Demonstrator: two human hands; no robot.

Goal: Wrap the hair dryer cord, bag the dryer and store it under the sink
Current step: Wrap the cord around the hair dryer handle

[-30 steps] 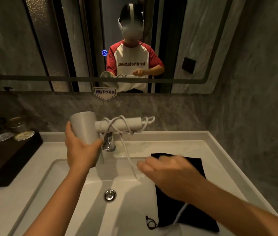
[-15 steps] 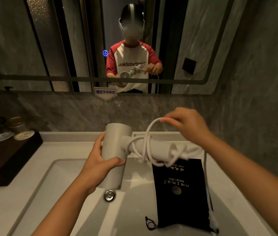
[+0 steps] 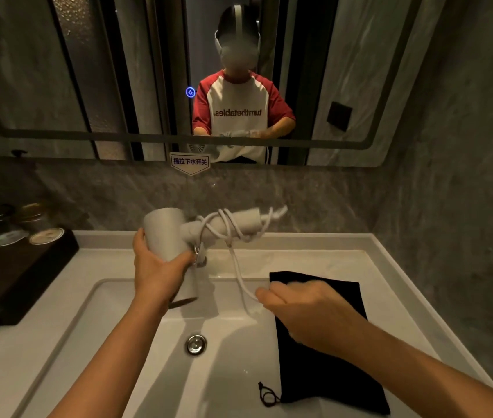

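My left hand (image 3: 156, 271) grips the barrel of a white hair dryer (image 3: 166, 233), held above the sink with its handle pointing right. Several loops of white cord (image 3: 230, 229) lie around the handle. A loose length of cord hangs down from the handle to my right hand (image 3: 302, 309), which is shut on it low over the sink's right side. A black drawstring bag (image 3: 329, 378) lies flat on the sink's right edge, partly under my right hand.
The white sink (image 3: 112, 321) has a metal drain (image 3: 196, 343) and a chrome faucet (image 3: 199, 257) behind the dryer. A dark wooden tray (image 3: 15, 276) with lidded jars stands at the left. A mirror hangs above, grey stone wall at the right.
My right hand came down from above the handle to low over the sink, pulling the cord with it. The dryer moved up and left, back toward the faucet.
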